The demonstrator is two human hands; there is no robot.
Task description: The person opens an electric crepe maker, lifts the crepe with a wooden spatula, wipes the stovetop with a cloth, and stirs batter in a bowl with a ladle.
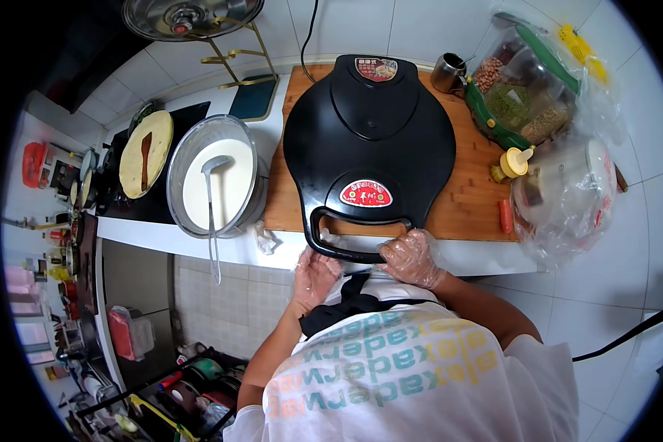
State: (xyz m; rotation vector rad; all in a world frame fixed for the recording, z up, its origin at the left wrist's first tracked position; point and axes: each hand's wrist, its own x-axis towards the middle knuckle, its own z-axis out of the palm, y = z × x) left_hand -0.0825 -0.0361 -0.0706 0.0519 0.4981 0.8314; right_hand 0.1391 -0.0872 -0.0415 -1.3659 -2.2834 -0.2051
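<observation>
Head view: at the left of the frame, a flat round pancake [131, 151] carries a wooden spatula [146, 160]. Just right of it, a clear tub [252, 199] of pale liquid sits close to the desk's [508, 257] front edge, its ladle [212, 206] propped over the rim with the handle jutting past that edge. A sleeve or forearm brushing it could flip the ladle out and splash the liquid.

At lower centre, the left hand [317, 275], in thin film, is palm up and loosely uncurled beside the handle's left corner; I can't tell whether it touches. The black griddle [372, 140] fills the upper centre, lid down on a wooden board [460, 177]. The right hand [412, 258], also filmed, is wrapped round the right end of its handle [346, 255]. If the griddle is hot, a slip against its rim could melt film onto skin; one-sided pulling might twist it.

At right, a red sausage [505, 216] lies near the board's edge and could roll if bumped.
</observation>
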